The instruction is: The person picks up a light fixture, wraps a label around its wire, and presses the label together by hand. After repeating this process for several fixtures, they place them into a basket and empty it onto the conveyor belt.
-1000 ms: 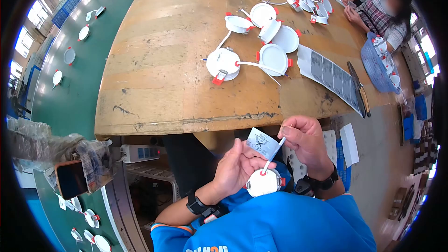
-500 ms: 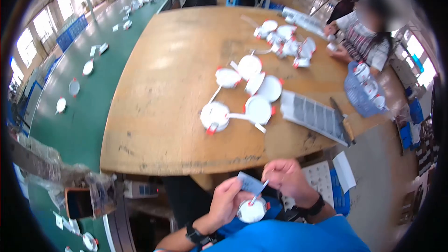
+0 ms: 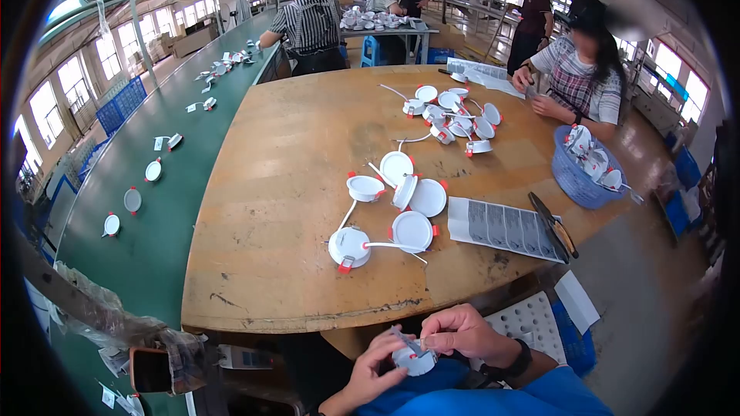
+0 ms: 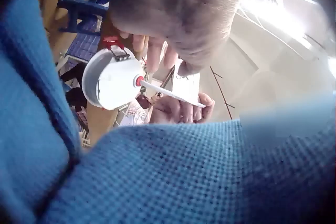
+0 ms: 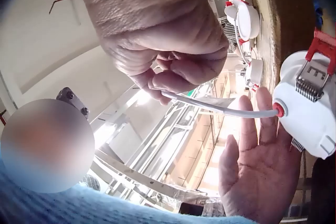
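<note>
A white round downlight point(image 3: 417, 363) with red-tipped spring clips sits at the fingers of my left hand point(image 3: 371, 376), low in front of the blue shirt. In the right wrist view the left palm faces up, its fingers point(image 5: 268, 113) straight and spread beside the lamp housing. From the lamp's red grommet runs a white cable point(image 5: 231, 111); my right hand point(image 3: 469, 334) pinches its far end between thumb and curled fingers. A small pale printed label point(image 4: 186, 86) lies along the cable, between the two hands; the left thumb overlaps it in the left wrist view.
Several downlights point(image 3: 412, 229) lie on the wooden table point(image 3: 277, 262), beside a label sheet point(image 3: 501, 227) and scissors point(image 3: 553, 225). A blue basket point(image 3: 583, 186) of lamps stands at right, near a seated person. The green conveyor point(image 3: 166, 216) runs along the left.
The head view has tilted up, bringing more of the room in. The label, facing up earlier, now stands more edge-on close over the lamp. The right hand keeps pinching the cable.
</note>
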`<state>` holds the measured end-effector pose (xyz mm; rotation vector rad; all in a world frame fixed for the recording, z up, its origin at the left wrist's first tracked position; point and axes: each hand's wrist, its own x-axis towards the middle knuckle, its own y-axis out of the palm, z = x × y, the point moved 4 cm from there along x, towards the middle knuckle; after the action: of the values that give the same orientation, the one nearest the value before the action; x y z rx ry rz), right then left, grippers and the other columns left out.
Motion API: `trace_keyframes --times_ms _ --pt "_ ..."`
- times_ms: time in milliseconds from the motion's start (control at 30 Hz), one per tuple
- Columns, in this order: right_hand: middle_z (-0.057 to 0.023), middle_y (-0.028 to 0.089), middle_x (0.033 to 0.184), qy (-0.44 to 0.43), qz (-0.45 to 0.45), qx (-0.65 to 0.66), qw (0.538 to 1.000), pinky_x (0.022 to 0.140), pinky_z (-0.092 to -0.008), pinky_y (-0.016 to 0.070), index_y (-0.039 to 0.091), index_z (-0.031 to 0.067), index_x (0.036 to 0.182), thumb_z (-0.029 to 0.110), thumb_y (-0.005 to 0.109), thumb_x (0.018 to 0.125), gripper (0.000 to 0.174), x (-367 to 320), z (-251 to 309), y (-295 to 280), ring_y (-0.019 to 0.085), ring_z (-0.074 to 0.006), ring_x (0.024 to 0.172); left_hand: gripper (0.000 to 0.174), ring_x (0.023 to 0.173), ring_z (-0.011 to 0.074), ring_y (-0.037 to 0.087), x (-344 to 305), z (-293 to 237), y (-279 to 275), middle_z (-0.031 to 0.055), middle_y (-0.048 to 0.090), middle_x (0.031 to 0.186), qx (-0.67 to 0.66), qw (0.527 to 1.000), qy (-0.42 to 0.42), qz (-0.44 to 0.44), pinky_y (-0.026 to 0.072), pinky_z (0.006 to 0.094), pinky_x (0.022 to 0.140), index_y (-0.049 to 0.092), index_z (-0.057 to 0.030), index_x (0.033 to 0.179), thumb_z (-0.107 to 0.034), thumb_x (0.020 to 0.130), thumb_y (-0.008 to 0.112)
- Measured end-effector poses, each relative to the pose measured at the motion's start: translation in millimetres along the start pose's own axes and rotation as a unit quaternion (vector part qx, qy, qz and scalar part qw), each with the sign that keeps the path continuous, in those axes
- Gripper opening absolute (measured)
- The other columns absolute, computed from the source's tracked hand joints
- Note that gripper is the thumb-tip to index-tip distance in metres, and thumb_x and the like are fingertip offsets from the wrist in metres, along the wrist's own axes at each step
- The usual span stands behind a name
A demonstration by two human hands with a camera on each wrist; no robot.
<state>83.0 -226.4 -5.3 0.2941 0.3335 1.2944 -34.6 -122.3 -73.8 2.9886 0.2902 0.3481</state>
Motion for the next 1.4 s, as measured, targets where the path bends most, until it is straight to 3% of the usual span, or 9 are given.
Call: trace_keyframes --times_ms 300,467,733,833,900,1033,1167,1300,1400 --pt "-0.002 0.056 0.071 -0.04 0.033 -0.072 0.996 0.059 -0.0185 0.0421 0.051 -0.0061 0.111 0.014 0.056 0.085 0.034 19.5 12.6 19.3 0.05 -0.0056 0.064 0.016 0.096 0.0175 0.056 -24.0 -1.4 -10.8 0.0084 0.06 0.103 0.076 0.995 -0.05 0.037 0.0433 0.0285 0.084 0.064 -0.0025 0.096 -0.01 0.083 0.059" --pt "0.0022 0.044 0.05 -0.088 -0.023 -0.128 0.988 0.037 -0.0153 0.0234 0.053 -0.0022 0.101 0.029 0.055 0.085 0.035 23.4 -6.2 -6.7 0.033 -0.0019 0.039 0.014 0.092 0.0168 0.057 -126.7 -64.9 -67.5 0.0096 0.061 0.099 0.06 0.97 -0.084 -0.22 0.0426 0.0269 0.081 0.064 0.001 0.091 -0.007 0.081 0.06" --pt "0.0034 0.039 0.053 -0.081 -0.022 -0.13 0.988 0.04 -0.0145 0.0213 0.051 -0.0003 0.092 0.027 0.06 0.083 0.03 21.7 -19.1 -7.1 0.033 -0.0012 0.044 0.026 0.073 0.0148 0.061 -312.9 -174.2 -139.3 0.0107 0.062 0.086 0.114 0.669 0.006 -0.734 0.049 0.0258 0.065 0.059 0.0041 0.095 -0.02 0.086 0.055" --pt "0.0041 0.038 0.054 -0.081 -0.02 -0.135 0.987 0.041 -0.0145 0.0206 0.051 0.0002 0.092 0.025 0.059 0.084 0.027 25.3 -24.8 -1.9 0.033 -0.0008 0.045 0.028 0.064 0.0088 0.052 -340.5 -175.5 -221.6 0.0045 0.059 0.079 0.263 0.573 0.015 -0.776 0.0393 0.0257 0.053 0.058 0.0015 0.093 -0.025 0.082 0.061" --pt "0.0041 0.038 0.053 -0.079 -0.044 -0.174 0.981 0.04 -0.0145 0.0204 0.051 0.0007 0.092 0.023 0.058 0.084 0.025 22.1 -21.3 -0.9 0.032 -0.0008 0.044 0.025 0.074 0.0096 0.048 -348.3 -159.4 -257.6 0.0022 0.054 0.079 0.348 0.514 0.005 -0.784 0.0395 0.0259 0.066 0.055 0.0026 0.097 -0.018 0.083 0.059" --pt "0.0033 0.041 0.057 -0.048 -0.06 -0.173 0.982 0.044 -0.0147 0.0238 0.053 0.0006 0.093 0.017 0.056 0.085 0.019 12.8 -25.0 -24.9 0.035 -0.002 0.048 0.023 0.082 0.011 0.052 -353.4 -108.1 -233.8 0.0042 0.056 0.085 0.202 0.509 -0.037 -0.836 0.04 0.0244 0.079 0.053 0.0026 0.096 -0.014 0.081 0.06" --pt "0.0017 0.045 0.063 0.027 -0.047 -0.186 0.981 0.051 -0.0149 0.0288 0.057 -0.002 0.1 0.008 0.053 0.086 0.018 12.8 -18.6 -4.2 0.039 -0.004 0.055 0.014 0.081 0.0107 0.052 -323.7 -105.0 -171.2 0.0019 0.056 0.089 0.245 0.43 0.151 -0.856 0.0398 0.0213 0.078 0.055 0.0006 0.096 -0.005 0.083 0.055" --pt "0.0022 0.046 0.064 0.049 -0.037 -0.198 0.978 0.05 -0.0154 0.0285 0.057 -0.0019 0.1 0.007 0.054 0.086 0.017 23.4 -16.6 11.0 0.038 -0.0034 0.055 0.016 0.076 0.0127 0.054 -239.6 -105.4 -108.7 0.0065 0.058 0.085 0.297 0.78 0.008 -0.55 0.0445 0.0245 0.069 0.061 -0.0018 0.083 0.005 0.075 0.049" --pt "0.0026 0.045 0.064 0.038 -0.021 -0.193 0.98 0.05 -0.0151 0.0276 0.057 -0.0013 0.1 0.007 0.054 0.086 0.017 27.5 -20.9 10.9 0.038 -0.0034 0.055 0.017 0.071 0.0164 0.057 -170.2 -86.3 -88.9 0.0077 0.057 0.076 0.181 0.921 -0.027 -0.345 0.045 0.0281 0.061 0.06 -0.0011 0.076 0.006 0.072 0.046"
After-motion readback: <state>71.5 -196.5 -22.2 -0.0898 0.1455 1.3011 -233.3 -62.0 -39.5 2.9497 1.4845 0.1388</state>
